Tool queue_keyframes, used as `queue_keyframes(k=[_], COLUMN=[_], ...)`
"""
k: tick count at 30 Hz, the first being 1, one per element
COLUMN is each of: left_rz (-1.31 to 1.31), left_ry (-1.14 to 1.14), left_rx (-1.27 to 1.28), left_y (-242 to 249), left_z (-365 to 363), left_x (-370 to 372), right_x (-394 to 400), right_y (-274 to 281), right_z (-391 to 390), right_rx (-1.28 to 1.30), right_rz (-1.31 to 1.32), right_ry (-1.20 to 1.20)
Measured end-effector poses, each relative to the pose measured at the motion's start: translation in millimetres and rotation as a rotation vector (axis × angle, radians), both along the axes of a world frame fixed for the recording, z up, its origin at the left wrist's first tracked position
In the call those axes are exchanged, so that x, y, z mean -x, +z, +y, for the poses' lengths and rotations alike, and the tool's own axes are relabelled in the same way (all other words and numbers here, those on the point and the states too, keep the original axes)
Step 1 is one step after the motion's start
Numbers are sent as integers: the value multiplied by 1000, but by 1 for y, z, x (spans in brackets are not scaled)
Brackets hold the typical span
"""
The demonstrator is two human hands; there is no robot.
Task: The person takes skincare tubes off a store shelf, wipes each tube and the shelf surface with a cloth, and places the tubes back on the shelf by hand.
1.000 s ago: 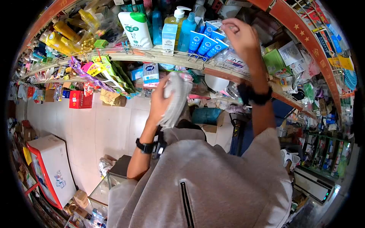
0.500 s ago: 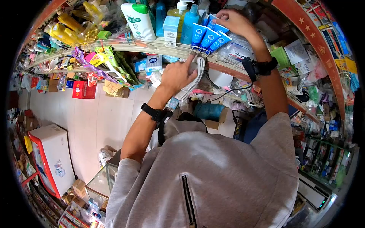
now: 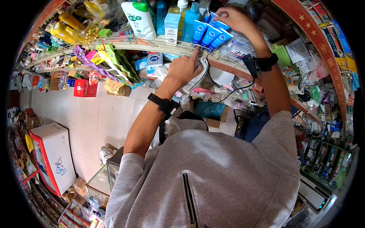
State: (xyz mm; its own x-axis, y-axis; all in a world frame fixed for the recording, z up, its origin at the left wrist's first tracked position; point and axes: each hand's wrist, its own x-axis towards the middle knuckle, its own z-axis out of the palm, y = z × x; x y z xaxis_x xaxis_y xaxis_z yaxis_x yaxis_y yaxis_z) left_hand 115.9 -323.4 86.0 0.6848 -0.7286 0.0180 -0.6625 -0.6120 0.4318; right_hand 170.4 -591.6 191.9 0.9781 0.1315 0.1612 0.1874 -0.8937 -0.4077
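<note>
Several blue squeeze tubes (image 3: 211, 35) stand grouped at the front of the upper shelf. My right hand (image 3: 236, 22) is over the rear ones, its fingers curled and closed at the top edge of a blue tube (image 3: 219, 24). Below the tubes, my left hand (image 3: 183, 69) has a folded whitish cloth (image 3: 198, 81) in its grip. Its index finger is stretched up to the wire rail at the shelf edge, just under the tubes. Left of the tubes stand a light-blue bottle (image 3: 191, 23), a small white-and-blue box (image 3: 172, 28) and a white bottle with a green cap (image 3: 139, 21).
Yellow bottles (image 3: 64, 32) lie at the upper left. Bagged goods (image 3: 114, 62) hang off the shelf front. A black cable (image 3: 237, 90) dangles from my right wrist. A white chest freezer (image 3: 57, 155) and a glass case (image 3: 102, 180) stand lower left.
My left hand and the cloth have shifted slightly right and down. My right hand stays at the rear tubes, with little visible movement.
</note>
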Motion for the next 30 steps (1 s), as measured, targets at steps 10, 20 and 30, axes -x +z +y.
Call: queue_keyframes(k=[10, 20, 30], left_rz=[-31, -14, -16], left_ry=[21, 22, 1], left_rx=[24, -69, -78], left_y=[13, 25, 28], left_z=[-10, -15, -17], left_x=[-4, -8, -9], right_x=[-14, -20, -1], right_y=[5, 21, 1], right_z=[-19, -24, -46], right_rx=[51, -98, -336], right_rz=[35, 135, 177], right_ry=[2, 11, -277])
